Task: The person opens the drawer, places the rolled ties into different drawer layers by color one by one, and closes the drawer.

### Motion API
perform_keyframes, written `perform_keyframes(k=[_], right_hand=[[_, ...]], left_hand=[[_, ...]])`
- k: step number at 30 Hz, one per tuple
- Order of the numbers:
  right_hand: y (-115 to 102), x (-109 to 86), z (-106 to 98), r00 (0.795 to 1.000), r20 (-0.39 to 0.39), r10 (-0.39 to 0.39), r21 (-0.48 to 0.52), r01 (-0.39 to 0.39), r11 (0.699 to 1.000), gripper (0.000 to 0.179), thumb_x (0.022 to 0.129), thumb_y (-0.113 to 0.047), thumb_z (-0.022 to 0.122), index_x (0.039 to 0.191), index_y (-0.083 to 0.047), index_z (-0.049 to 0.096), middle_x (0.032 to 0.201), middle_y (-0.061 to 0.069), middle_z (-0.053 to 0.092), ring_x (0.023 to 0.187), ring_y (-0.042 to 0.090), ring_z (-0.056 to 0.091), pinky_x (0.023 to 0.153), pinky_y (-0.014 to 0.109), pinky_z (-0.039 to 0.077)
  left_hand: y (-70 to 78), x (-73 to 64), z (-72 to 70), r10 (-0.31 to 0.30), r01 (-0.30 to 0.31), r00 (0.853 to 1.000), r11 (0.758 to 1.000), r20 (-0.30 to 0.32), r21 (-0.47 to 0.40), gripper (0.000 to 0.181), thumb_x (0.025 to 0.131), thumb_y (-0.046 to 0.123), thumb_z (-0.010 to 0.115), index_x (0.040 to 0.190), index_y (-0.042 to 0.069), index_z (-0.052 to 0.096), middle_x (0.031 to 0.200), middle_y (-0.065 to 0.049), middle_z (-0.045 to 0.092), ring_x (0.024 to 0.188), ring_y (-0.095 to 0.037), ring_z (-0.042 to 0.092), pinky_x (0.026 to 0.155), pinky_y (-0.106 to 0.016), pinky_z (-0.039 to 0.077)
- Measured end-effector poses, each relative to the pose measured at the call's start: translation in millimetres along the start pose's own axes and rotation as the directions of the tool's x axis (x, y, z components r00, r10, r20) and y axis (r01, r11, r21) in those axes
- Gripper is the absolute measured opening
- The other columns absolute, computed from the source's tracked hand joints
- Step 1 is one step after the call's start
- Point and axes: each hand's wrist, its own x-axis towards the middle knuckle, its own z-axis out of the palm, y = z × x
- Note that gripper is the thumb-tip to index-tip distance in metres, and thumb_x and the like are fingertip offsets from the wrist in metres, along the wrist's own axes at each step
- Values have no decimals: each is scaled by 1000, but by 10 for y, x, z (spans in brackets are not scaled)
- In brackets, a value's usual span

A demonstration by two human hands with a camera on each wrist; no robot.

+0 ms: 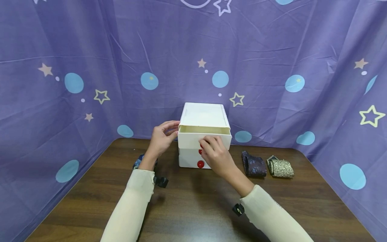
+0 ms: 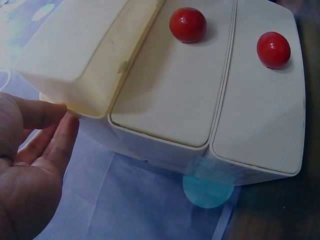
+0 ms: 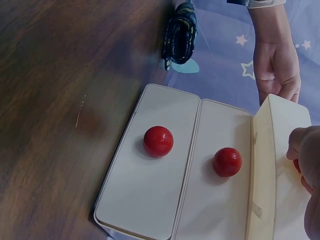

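Top drawer (image 1: 189,141) partly out, red knob (image 3: 296,165) pinched by the right hand (image 1: 215,154)

The right hand is nearer the drawer's middle, its fingers clamped on the knob; the drawer lies just behind this grip, at the top of the white cabinet (image 1: 204,114), its front pointing toward the person, that front's long axis running left to right; beyond, the left hand (image 1: 161,137) touches the cabinet's left side, fingers extended.

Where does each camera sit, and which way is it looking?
Head: on the person's head, looking forward and down at the white box; left hand, right hand and sleeves show.
Left wrist: on that wrist, looking at the box's front and side; left hand shows.
Right wrist: on that wrist, looking at the box's front; both hands show.
Both wrist views share two lower red knobs.
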Motion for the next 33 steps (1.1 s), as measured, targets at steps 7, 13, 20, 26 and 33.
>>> perform_keyframes(k=[7, 13, 20, 26, 33], right_hand=[[-20, -23, -26, 1000, -10, -5, 18, 6, 1000, 30, 82, 4, 73, 112, 4, 71, 108, 16, 66, 96, 34, 59, 83, 41, 56], [-54, -24, -46, 1000, -10, -25, 19, 25, 1000, 31, 82, 2, 74, 113, 4, 70, 109, 16, 66, 97, 34, 60, 84, 40, 57], [-74, -34, -77, 999, -22, -31, 17, 32, 999, 30, 83, 3, 70, 113, 4, 70, 109, 16, 66, 96, 34, 60, 84, 40, 57], [-95, -52, -98, 998, -33, -48, 30, 49, 998, 29, 84, 3, 67, 113, 4, 70, 109, 16, 66, 96, 34, 61, 84, 39, 57], [-132, -58, -141, 998, -29, -55, 34, 56, 998, 29, 85, 2, 68, 114, 4, 70, 110, 17, 66, 97, 35, 61, 85, 40, 57]], left_hand=[[-5, -3, 6, -12, 12, 1000, 1000, 6, -12, 35, 91, -14, 68, 125, -9, 68, 128, -23, 64, 116, -37, 66, 100, -38, 55], [7, -12, -12, -18, 18, 1000, 1000, -10, -1, 35, 90, -15, 69, 125, -9, 68, 127, -23, 65, 115, -37, 66, 100, -37, 55], [16, -2, -1, -17, 17, 1000, 1000, -10, 23, 35, 90, -13, 70, 125, -7, 68, 127, -20, 66, 114, -31, 67, 97, -30, 55], [12, 3, -2, -17, 17, 1000, 1000, -12, 10, 35, 90, -14, 70, 125, -8, 68, 127, -22, 66, 114, -33, 67, 98, -31, 55], [24, 13, 4, -22, 22, 1000, 1000, -17, -22, 35, 89, -16, 69, 124, -10, 68, 126, -24, 66, 114, -37, 66, 99, -34, 55]])
